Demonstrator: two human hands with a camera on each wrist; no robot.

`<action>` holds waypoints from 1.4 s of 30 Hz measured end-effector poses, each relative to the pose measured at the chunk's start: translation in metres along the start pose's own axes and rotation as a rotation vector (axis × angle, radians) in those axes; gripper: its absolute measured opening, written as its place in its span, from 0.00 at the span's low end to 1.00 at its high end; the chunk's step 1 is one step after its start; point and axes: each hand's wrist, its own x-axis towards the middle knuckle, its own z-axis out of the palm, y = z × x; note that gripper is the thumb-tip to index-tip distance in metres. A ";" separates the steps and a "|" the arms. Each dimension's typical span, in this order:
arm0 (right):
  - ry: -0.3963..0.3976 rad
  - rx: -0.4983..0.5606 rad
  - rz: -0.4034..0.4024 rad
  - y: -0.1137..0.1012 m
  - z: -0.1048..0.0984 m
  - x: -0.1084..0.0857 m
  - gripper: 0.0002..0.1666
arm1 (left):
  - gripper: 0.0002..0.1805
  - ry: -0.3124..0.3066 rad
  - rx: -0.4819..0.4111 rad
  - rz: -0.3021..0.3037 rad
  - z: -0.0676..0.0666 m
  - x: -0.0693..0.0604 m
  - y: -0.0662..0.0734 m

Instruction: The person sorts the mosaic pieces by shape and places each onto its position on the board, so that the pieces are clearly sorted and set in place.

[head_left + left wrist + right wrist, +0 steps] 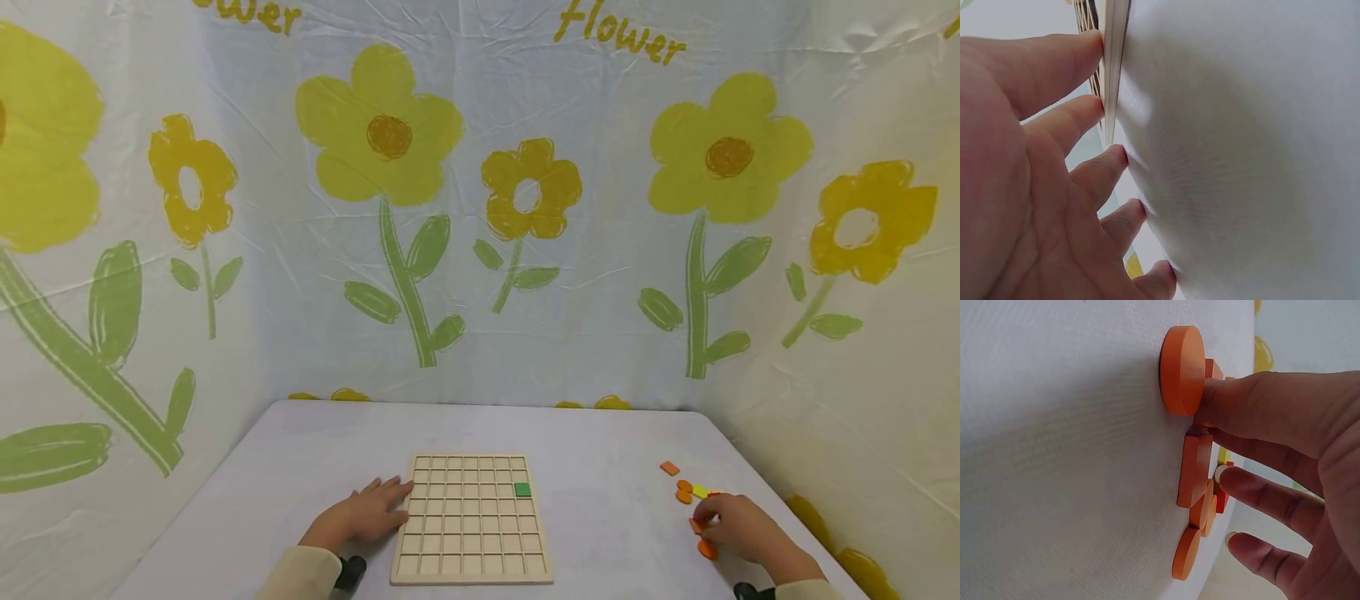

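Note:
A pale wooden grid board (pixel 471 581) with rows of square recesses lies on the table. One green square tile (pixel 522 490) sits near its right edge. My left hand (pixel 369 510) has its fingers spread, with the thumb (pixel 1066 59) and a finger touching the board's left side. At the right, my right hand (pixel 738 527) is low over loose orange pieces. Its thumb and index tips meet an orange square tile (pixel 1194 469); whether they pinch it is hidden. An orange disc (pixel 1182 370) lies right beside the thumb. The other fingers hang apart from the pieces.
Beyond the right hand lie two orange discs (pixel 684 491), a yellow piece (pixel 701 492) and a separate orange tile (pixel 670 468). A red piece (pixel 1222 497) shows partly behind them. Flower-printed cloth (pixel 480 350) surrounds the white table (pixel 600 533) at the back and sides.

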 end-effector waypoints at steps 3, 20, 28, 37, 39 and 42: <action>-0.003 0.017 0.000 0.000 0.001 0.001 0.09 | 0.31 -0.001 -0.003 -0.001 0.000 0.000 0.000; 0.055 0.045 -0.012 -0.025 0.002 0.007 0.12 | 0.31 -0.003 0.005 0.003 0.000 0.001 -0.001; 0.074 0.065 -0.036 -0.041 0.005 0.012 0.11 | 0.31 0.004 0.011 0.004 -0.001 -0.001 0.001; 0.101 0.091 -0.099 -0.061 0.008 0.015 0.12 | 0.30 0.009 0.002 0.005 0.000 -0.003 0.000; 0.111 0.098 -0.116 -0.065 0.008 0.015 0.12 | 0.30 0.011 -0.004 0.004 0.000 -0.003 0.001; 0.106 0.112 -0.111 -0.072 0.009 0.016 0.14 | 0.30 0.013 -0.011 0.006 0.000 -0.003 0.001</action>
